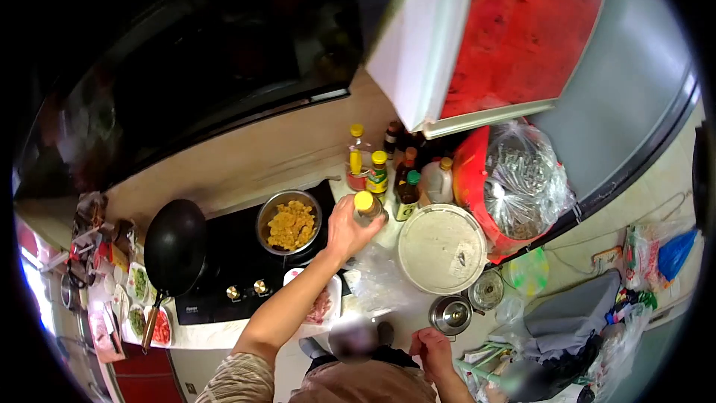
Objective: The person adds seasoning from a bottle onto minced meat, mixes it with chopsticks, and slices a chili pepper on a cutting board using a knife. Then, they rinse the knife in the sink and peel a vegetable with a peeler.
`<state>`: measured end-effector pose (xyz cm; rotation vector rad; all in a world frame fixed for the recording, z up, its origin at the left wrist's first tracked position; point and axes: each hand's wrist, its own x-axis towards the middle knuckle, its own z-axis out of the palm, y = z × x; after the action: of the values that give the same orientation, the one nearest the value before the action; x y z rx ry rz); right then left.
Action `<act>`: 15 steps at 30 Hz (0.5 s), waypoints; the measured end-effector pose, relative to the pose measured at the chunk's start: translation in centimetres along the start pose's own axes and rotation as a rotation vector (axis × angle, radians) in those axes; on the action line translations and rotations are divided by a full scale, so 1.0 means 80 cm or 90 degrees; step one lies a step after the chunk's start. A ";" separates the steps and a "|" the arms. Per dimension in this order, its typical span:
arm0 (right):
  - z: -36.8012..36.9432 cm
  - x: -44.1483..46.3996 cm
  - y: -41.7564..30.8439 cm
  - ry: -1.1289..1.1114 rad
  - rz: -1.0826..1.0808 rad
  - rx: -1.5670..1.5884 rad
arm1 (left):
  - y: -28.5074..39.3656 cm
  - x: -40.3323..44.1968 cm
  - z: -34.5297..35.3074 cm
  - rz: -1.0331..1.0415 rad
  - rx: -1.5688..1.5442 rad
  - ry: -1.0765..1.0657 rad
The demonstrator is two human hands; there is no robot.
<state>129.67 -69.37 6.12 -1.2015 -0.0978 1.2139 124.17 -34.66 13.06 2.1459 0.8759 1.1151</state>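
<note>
Our left hand [349, 230] holds a yellow-capped jar [365, 206] beside the bottles [409, 197].
We do well to keep it upright and clear of its neighbours. Our grip is clamped round the jar, spread just to its width, between the pan [263, 216] and the pale round lid [441, 248]; our right hand [433, 351] hangs low, fingers curled, whether fully closed we cannot tell.

The left hand [348, 233] partly hides the yellow-capped jar [366, 209], its contents unclear.

Jar [368, 210] | yellow cap [363, 201] on, uppermost | see-through body | in left hand [349, 231]
</note>
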 end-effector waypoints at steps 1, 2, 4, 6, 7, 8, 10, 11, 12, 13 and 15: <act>0.015 -0.003 -0.018 -0.028 -0.047 -0.054 | 0.020 -0.014 -0.034 0.031 -0.010 0.010; 0.032 -0.006 -0.038 -0.057 -0.093 -0.108 | 0.031 -0.034 -0.061 0.091 0.001 0.038; 0.081 -0.013 -0.078 -0.134 -0.164 -0.143 | 0.047 -0.072 -0.113 0.108 -0.126 -0.059; 0.128 -0.007 -0.107 -0.206 -0.210 -0.177 | 0.055 -0.117 -0.143 -0.076 -0.331 -0.130; 0.146 0.001 -0.114 -0.240 -0.218 -0.183 | 0.050 -0.128 -0.157 -0.132 -0.382 -0.168; 0.163 0.009 -0.120 -0.274 -0.227 -0.189 | 0.048 -0.140 -0.164 -0.167 -0.517 -0.130; 0.192 0.018 -0.131 -0.324 -0.221 -0.230 | 0.031 -0.163 -0.174 -0.198 -0.628 -0.086; 0.207 0.022 -0.137 -0.343 -0.212 -0.265 | 0.020 -0.173 -0.178 -0.206 -0.662 -0.072; 0.220 0.027 -0.139 -0.363 -0.204 -0.299 | 0.009 -0.183 -0.181 -0.213 -0.696 -0.057; 0.235 0.032 -0.140 -0.384 -0.205 -0.300 | 0.017 -0.190 -0.188 -0.210 -0.673 -0.018; 0.263 0.038 -0.133 -0.422 -0.213 -0.299 | 0.017 -0.213 -0.200 -0.243 -0.606 0.004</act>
<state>124.78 -51.99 21.59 -1.0672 -1.0843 1.2771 103.48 -45.61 13.75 1.1404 0.5439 1.0366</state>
